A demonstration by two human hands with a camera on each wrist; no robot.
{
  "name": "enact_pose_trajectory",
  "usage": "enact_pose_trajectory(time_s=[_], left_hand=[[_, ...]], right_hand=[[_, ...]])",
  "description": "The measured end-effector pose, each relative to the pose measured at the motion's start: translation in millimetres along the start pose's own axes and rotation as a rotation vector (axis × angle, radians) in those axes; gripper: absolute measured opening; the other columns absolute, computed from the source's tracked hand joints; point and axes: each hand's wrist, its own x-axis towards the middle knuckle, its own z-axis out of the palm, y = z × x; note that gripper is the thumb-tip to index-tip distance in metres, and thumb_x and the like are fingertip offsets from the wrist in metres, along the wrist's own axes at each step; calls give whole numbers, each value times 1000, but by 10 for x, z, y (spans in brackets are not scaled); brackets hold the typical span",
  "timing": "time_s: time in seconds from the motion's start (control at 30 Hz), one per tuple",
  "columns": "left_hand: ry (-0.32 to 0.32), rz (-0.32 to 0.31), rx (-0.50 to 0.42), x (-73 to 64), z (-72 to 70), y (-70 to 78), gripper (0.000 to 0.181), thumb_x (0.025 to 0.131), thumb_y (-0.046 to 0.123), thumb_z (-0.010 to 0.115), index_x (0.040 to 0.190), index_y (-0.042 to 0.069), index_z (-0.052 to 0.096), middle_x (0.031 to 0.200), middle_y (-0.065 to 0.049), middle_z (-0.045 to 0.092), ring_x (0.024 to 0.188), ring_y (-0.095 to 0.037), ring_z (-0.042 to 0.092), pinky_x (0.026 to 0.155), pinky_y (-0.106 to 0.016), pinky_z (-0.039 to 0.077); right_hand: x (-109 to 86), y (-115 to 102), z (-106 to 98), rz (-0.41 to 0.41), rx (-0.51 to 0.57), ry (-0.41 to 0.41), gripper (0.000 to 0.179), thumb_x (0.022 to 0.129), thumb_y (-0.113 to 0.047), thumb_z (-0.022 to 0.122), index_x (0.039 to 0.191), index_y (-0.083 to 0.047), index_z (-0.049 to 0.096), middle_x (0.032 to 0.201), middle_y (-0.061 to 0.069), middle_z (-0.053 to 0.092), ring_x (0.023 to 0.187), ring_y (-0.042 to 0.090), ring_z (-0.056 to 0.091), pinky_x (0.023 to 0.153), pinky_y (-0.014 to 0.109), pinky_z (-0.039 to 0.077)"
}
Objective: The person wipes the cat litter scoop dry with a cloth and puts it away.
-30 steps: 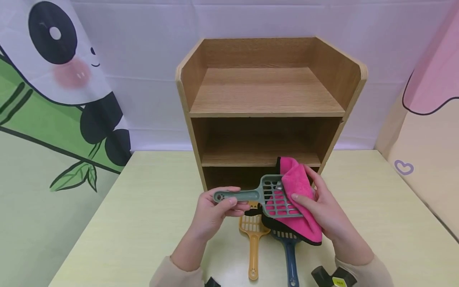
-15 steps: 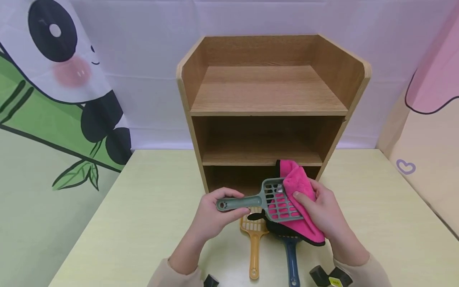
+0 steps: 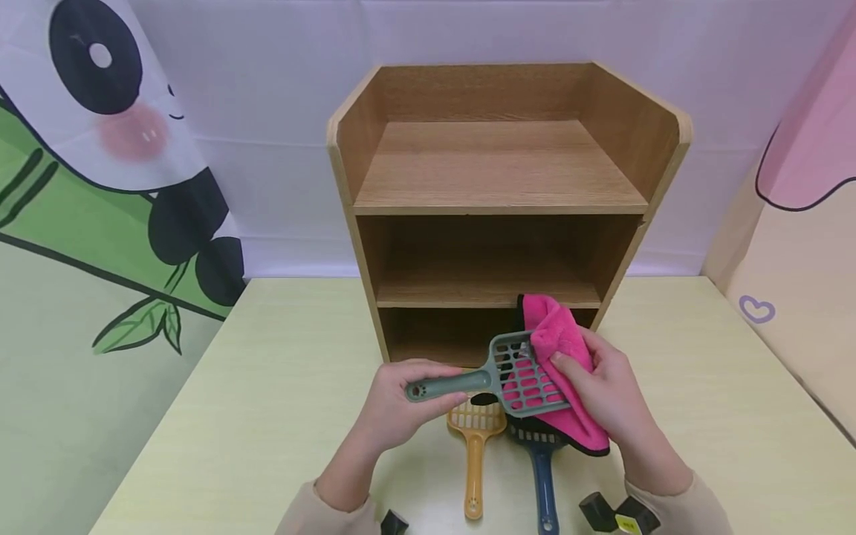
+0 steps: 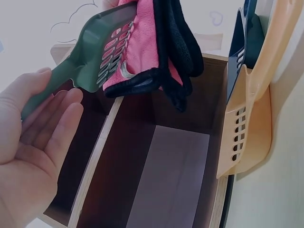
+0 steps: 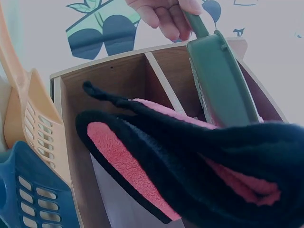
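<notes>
My left hand (image 3: 394, 405) pinches the handle of a green slotted litter scoop (image 3: 498, 379) between thumb and fingers, off the table. A pink cloth with black edging (image 3: 558, 334) is held in my right hand (image 3: 611, 394). The cloth is folded over the far end of the scoop's head and shows pink through the slots from behind. In the left wrist view the green scoop (image 4: 90, 52) hangs in front of the shelf, with the cloth (image 4: 147, 52) against its slotted side. The cloth hides my right hand in the right wrist view.
A yellow litter scoop (image 3: 473, 461) and a dark blue one (image 3: 544, 475) lie side by side on the table (image 3: 254, 431) below my hands. Behind them stands a wooden shelf unit (image 3: 501, 167) with open compartments. Black blocks (image 3: 618, 513) show near the right sleeve.
The green scoop and cloth have shifted slightly right and down, and the scoop's handle end has dipped. My left hand's fingers have changed their hold on the handle. The lying scoops stay put.
</notes>
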Motion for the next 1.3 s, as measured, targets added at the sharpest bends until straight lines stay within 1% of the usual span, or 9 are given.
enact_pose_trajectory(time_s=[0.27,0.5,0.63,0.8,0.93,1.03,1.13,1.2,1.3], left_hand=[[-18,18,5,-19,-18,-8,26,75,11,80,99,3,74,98,-13,73,77,-7,63,57,-21,53],[-68,23,-28,-42,-48,20,26,75,8,78,99,0,73,98,-17,72,74,-5,64,59,-23,56],[-105,25,-48,-56,-73,48,26,77,8,77,101,0,72,99,-17,72,73,-6,64,59,-24,56],[-133,32,-29,-81,-131,63,26,77,9,77,102,2,72,100,-15,72,74,-6,62,60,-25,57],[-163,45,-14,-103,-175,62,24,77,9,77,100,2,73,98,-14,72,76,-6,63,62,-26,57],[-196,76,-18,-120,-185,53,23,77,8,77,99,2,73,97,-13,73,80,-6,65,64,-26,58],[-226,96,-34,-131,-179,57,22,78,8,76,99,1,73,97,-13,72,82,-6,64,64,-26,58],[-241,106,-44,-135,-172,67,22,78,7,76,99,0,73,98,-14,72,81,-6,64,63,-26,58],[-257,111,-36,-143,-159,84,22,79,8,75,99,1,73,98,-14,72,82,-7,64,64,-26,58]], right_hand=[[-24,13,-2,-46,22,-3,51,94,-25,59,139,-11,41,117,17,60,90,17,66,71,21,57],[-43,48,-54,-148,-12,-31,46,95,-22,58,138,-14,44,116,15,58,95,23,60,70,23,57],[-50,82,-105,-247,-33,-80,46,94,-17,58,138,-14,44,116,10,57,97,21,58,70,27,57],[-75,111,-153,-397,-52,-132,43,92,-7,60,133,-15,49,112,1,57,97,10,56,73,26,56],[-104,119,-138,-482,-94,-213,42,90,-6,61,130,-17,52,114,-1,59,100,6,55,76,25,56],[-131,116,-107,-499,-124,-261,41,90,-7,62,128,-19,54,115,-1,61,100,6,56,78,24,56],[-159,102,-78,-504,-148,-280,39,90,-8,63,126,-21,56,114,-3,62,99,7,56,78,24,57],[-175,89,-59,-494,-135,-300,39,90,-8,63,125,-22,56,114,-3,62,99,8,57,76,23,58],[-193,69,-21,-519,-131,-318,39,89,-8,64,125,-21,57,114,-1,62,96,10,58,73,24,58]])
